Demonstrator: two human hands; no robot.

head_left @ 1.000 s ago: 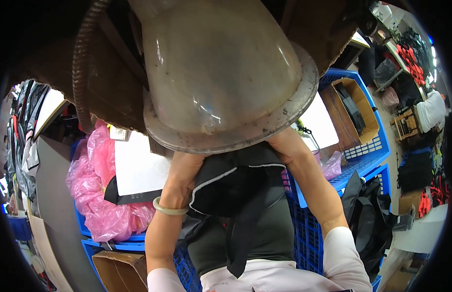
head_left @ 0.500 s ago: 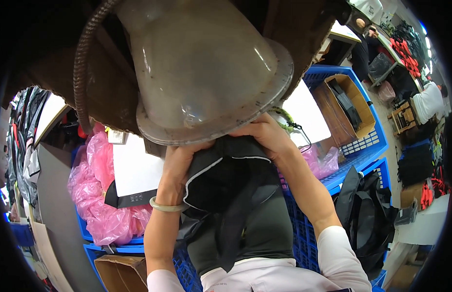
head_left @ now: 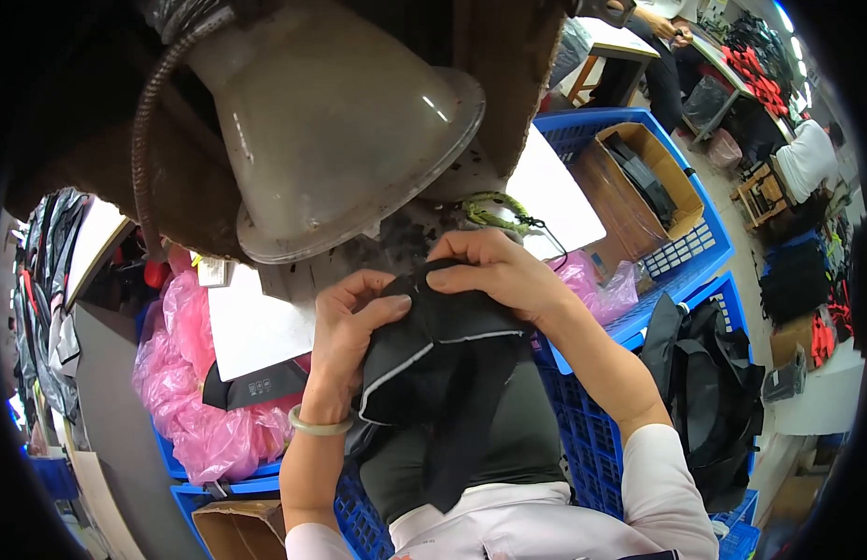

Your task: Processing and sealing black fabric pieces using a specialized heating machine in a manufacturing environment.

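Both my hands pinch the far edge of a black fabric piece (head_left: 433, 313) with white piping, which hangs down over my lap. My left hand (head_left: 349, 322), below a pale bangle (head_left: 320, 423), has thumb and fingers closed on the left part of that edge. My right hand (head_left: 499, 275) grips the edge a little farther right, its thumb lying on top of the cloth. A long black strip (head_left: 461, 448) dangles from the piece. Above my hands hangs a large cloudy lamp shade (head_left: 321, 131), apart from them.
Pink plastic bags (head_left: 186, 383) bulge at the left beside a white board (head_left: 256, 327). A blue crate (head_left: 709, 233) at the right holds a cardboard box (head_left: 653, 177). Black bags (head_left: 709, 383) lie nearer. A green cord (head_left: 494, 210) lies beyond my right hand. Other people work farther off.
My hands and the fabric's far edge have come out from beneath the lamp shade, so my fingers now show. The lamp shade appears farther up and left in view.
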